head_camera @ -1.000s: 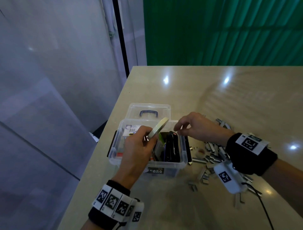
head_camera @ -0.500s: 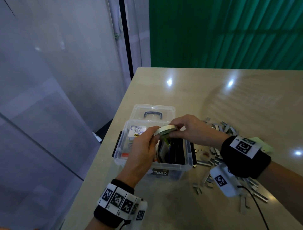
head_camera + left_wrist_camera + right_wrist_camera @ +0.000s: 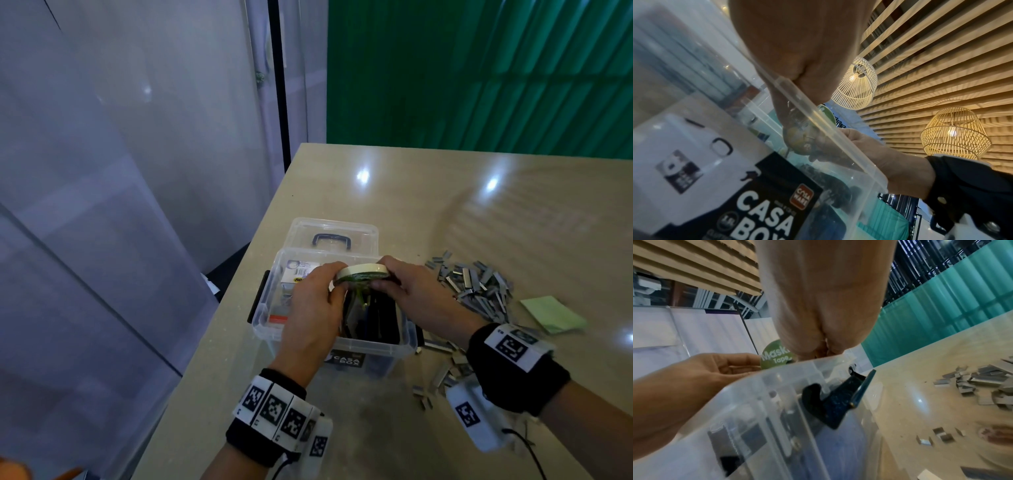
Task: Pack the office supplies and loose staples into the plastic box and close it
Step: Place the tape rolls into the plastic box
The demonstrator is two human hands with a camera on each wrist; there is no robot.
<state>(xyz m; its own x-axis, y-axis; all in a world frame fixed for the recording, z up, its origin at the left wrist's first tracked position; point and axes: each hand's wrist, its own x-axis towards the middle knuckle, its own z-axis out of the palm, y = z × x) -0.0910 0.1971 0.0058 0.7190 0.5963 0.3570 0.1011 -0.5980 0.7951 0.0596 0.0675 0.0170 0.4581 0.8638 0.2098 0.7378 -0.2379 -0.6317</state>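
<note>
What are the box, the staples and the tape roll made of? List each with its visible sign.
Plastic box: clear, glossy plastic; its contents show through the walls, and its latch is dark.
Loose staples: grey metal by the look, in dull, slightly shiny strips.
Masking tape roll: cream, matte and papery, probably crepe paper; the green label reads "Tape".

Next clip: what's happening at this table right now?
A person is packing a clear plastic box. Both the left hand and the right hand hold a roll of masking tape flat over the open box, which already holds supplies. A pile of loose staples and a green notepad are on the table, unpacked.
</note>
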